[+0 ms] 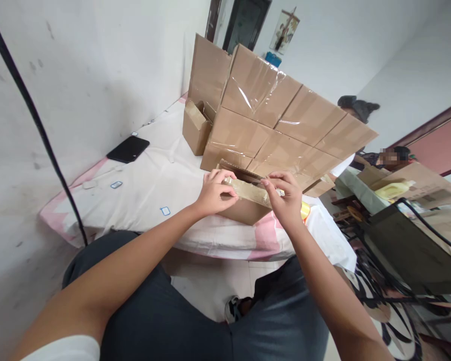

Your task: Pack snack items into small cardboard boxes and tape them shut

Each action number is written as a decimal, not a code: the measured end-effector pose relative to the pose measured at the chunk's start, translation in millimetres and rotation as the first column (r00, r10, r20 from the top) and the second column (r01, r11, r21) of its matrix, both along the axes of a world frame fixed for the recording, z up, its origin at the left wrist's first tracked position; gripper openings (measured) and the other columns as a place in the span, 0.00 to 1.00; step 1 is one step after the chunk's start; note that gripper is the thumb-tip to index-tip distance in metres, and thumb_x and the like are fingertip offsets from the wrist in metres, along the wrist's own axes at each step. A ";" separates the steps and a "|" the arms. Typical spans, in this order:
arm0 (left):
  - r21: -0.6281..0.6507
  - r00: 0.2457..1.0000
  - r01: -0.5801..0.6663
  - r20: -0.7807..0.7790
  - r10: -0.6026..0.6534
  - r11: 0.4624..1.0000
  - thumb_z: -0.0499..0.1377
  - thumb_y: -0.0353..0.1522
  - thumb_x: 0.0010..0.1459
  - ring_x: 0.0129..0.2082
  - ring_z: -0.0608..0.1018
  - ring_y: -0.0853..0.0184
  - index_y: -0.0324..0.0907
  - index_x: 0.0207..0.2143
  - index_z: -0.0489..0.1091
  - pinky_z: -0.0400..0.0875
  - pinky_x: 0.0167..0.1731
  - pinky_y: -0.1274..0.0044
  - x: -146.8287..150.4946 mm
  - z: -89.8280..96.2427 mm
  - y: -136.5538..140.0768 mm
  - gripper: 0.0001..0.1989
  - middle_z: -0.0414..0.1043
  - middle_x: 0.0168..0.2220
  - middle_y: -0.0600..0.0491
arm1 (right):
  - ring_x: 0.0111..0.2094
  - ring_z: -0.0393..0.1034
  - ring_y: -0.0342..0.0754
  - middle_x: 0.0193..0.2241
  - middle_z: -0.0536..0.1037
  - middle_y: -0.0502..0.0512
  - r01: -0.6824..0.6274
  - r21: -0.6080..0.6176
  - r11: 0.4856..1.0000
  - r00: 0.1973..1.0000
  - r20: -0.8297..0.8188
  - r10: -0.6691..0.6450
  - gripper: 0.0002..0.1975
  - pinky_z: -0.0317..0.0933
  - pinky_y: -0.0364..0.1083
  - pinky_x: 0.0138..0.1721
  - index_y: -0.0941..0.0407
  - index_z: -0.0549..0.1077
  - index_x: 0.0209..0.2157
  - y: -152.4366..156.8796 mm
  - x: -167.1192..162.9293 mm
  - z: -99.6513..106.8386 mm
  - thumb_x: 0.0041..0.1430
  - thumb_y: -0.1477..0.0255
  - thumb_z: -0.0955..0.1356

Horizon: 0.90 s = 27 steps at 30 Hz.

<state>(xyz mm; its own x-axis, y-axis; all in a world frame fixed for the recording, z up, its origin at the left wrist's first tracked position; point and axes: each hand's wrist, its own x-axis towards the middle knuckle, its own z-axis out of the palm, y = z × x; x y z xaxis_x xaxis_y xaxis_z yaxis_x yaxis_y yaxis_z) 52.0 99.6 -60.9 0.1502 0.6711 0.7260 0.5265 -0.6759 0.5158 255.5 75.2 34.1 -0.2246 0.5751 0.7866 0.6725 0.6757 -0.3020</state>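
1. Front edge of the cloth-covered worktop (143, 193) runs just before your knees; the small cardboard box (238, 211) sits near that edge.
2. Behind the box, a tall cardboard panel (265, 118) stands close, leaving little room on the far side.
3. To your left, wide cloth, broken only by small blue-edged tags (165, 211) and a flat black object (128, 149) near the wall (78, 90).
4. Right side tighter: yellow roll (305, 209) just beyond your wrist.
5. Your left hand (213, 193): half curled, fingertips and thumb touching the tape (248, 192) at the box's left end; grip or mere contact, cannot tell.
6. Your right hand (288, 198): thumb and forefinger close together at the box's right end; what lies between them is too small to tell.
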 end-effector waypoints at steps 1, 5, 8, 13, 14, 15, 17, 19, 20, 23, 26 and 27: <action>-0.006 1.000 0.004 -0.010 -0.004 1.000 0.65 0.34 0.54 0.52 0.69 0.57 0.47 0.23 0.77 0.59 0.51 0.62 -0.1 0.9 -0.3 0.07 0.73 0.52 0.52 | 0.38 0.75 0.50 0.35 0.79 0.55 -0.001 -0.003 1.000 1.000 0.004 0.001 0.10 0.72 0.51 0.41 0.53 0.81 0.30 0.0 0.3 -0.3 0.63 0.64 0.71; -0.029 1.000 -0.004 -0.029 0.003 1.000 0.64 0.30 0.53 0.55 0.67 0.55 0.45 0.23 0.74 0.60 0.51 0.61 0.1 2.1 0.0 0.06 0.71 0.55 0.51 | 0.39 0.75 0.50 0.36 0.79 0.55 -0.019 -0.009 1.000 1.000 0.011 0.019 0.09 0.71 0.52 0.42 0.52 0.81 0.30 -0.4 -0.6 -1.1 0.63 0.65 0.71; -0.032 1.000 -0.013 0.003 0.013 0.999 0.62 0.28 0.54 0.56 0.68 0.56 0.42 0.22 0.68 0.62 0.52 0.62 -1.2 0.7 1.7 0.09 0.70 0.56 0.49 | 0.39 0.75 0.50 0.36 0.79 0.55 -0.031 -0.009 0.999 1.000 0.002 0.031 0.09 0.71 0.52 0.42 0.52 0.81 0.30 -0.5 -1.5 -1.0 0.63 0.67 0.71; -0.004 0.999 0.008 -0.033 -0.008 1.000 0.63 0.32 0.56 0.56 0.69 0.57 0.44 0.28 0.66 0.61 0.53 0.63 -2.6 -0.9 2.8 0.08 0.68 0.58 0.49 | 0.40 0.75 0.50 0.36 0.79 0.55 -0.039 -0.015 0.999 0.999 0.008 0.039 0.09 0.70 0.52 0.42 0.52 0.82 0.31 -0.7 0.9 -1.6 0.64 0.67 0.71; -0.009 0.999 -0.012 -0.050 0.012 1.000 0.64 0.36 0.56 0.56 0.70 0.56 0.44 0.31 0.67 0.61 0.52 0.63 -1.7 -1.1 2.5 0.09 0.69 0.58 0.48 | 0.40 0.75 0.50 0.37 0.79 0.55 -0.043 -0.019 0.999 0.999 0.011 0.044 0.08 0.70 0.52 0.42 0.52 0.82 0.31 -0.7 1.6 -2.0 0.64 0.67 0.71; -0.017 0.997 -0.041 -0.067 0.039 0.999 0.66 0.39 0.55 0.56 0.71 0.55 0.45 0.35 0.67 0.61 0.51 0.63 -0.3 -1.4 2.1 0.12 0.69 0.58 0.47 | 0.40 0.75 0.50 0.37 0.79 0.55 -0.051 -0.023 0.998 0.999 0.016 0.051 0.08 0.70 0.52 0.42 0.52 0.82 0.32 -0.6 2.0 -2.3 0.64 0.67 0.70; -0.021 0.990 -0.108 -0.097 0.106 0.994 0.68 0.45 0.53 0.54 0.72 0.53 0.46 0.41 0.67 0.61 0.50 0.64 3.5 -2.3 1.0 0.20 0.71 0.56 0.46 | 0.40 0.75 0.49 0.37 0.78 0.55 -0.069 -0.023 0.997 0.997 0.023 0.070 0.07 0.71 0.52 0.42 0.52 0.82 0.33 -0.2 2.0 -2.7 0.64 0.68 0.70; -0.012 0.980 -0.164 -0.116 0.161 0.986 0.67 0.47 0.54 0.51 0.73 0.53 0.45 0.43 0.67 0.60 0.48 0.64 7.7 -3.3 -0.4 0.21 0.74 0.52 0.46 | 0.40 0.75 0.49 0.37 0.78 0.55 -0.085 0.002 0.996 0.996 0.033 0.085 0.07 0.71 0.51 0.42 0.52 0.82 0.34 0.7 0.9 -1.9 0.63 0.68 0.71; -0.011 0.976 -0.179 -0.128 0.177 0.984 0.67 0.48 0.55 0.50 0.73 0.53 0.45 0.43 0.67 0.60 0.48 0.64 9.6 -3.7 -1.0 0.22 0.75 0.51 0.47 | 0.40 0.75 0.49 0.37 0.78 0.55 -0.091 0.019 0.996 0.995 0.040 0.090 0.06 0.71 0.51 0.42 0.52 0.82 0.35 1.3 0.1 -0.8 0.63 0.68 0.71; -0.037 0.967 -0.210 -0.155 0.202 0.977 0.66 0.48 0.55 0.49 0.73 0.54 0.45 0.45 0.68 0.59 0.48 0.64 12.6 -4.0 -2.2 0.22 0.76 0.48 0.49 | 0.38 0.75 0.49 0.37 0.78 0.55 -0.082 0.060 0.995 0.996 0.040 0.080 0.05 0.71 0.50 0.40 0.52 0.81 0.36 3.4 -2.0 5.2 0.63 0.68 0.71; -0.047 0.968 -0.196 -0.169 0.185 0.980 0.65 0.47 0.57 0.51 0.72 0.55 0.45 0.46 0.69 0.59 0.50 0.65 12.3 -5.3 -2.2 0.21 0.76 0.49 0.50 | 0.37 0.74 0.48 0.36 0.78 0.55 -0.072 0.076 0.995 0.997 0.021 0.070 0.06 0.70 0.48 0.38 0.52 0.80 0.34 5.0 -2.2 12.4 0.64 0.70 0.70; -0.040 0.970 -0.181 -0.172 0.172 0.983 0.64 0.46 0.59 0.52 0.72 0.56 0.45 0.47 0.69 0.59 0.51 0.65 12.1 -6.2 -2.3 0.20 0.76 0.50 0.50 | 0.37 0.74 0.47 0.35 0.78 0.55 -0.077 0.076 0.994 0.997 0.020 0.076 0.06 0.70 0.48 0.38 0.52 0.80 0.33 5.4 -1.8 14.3 0.64 0.70 0.70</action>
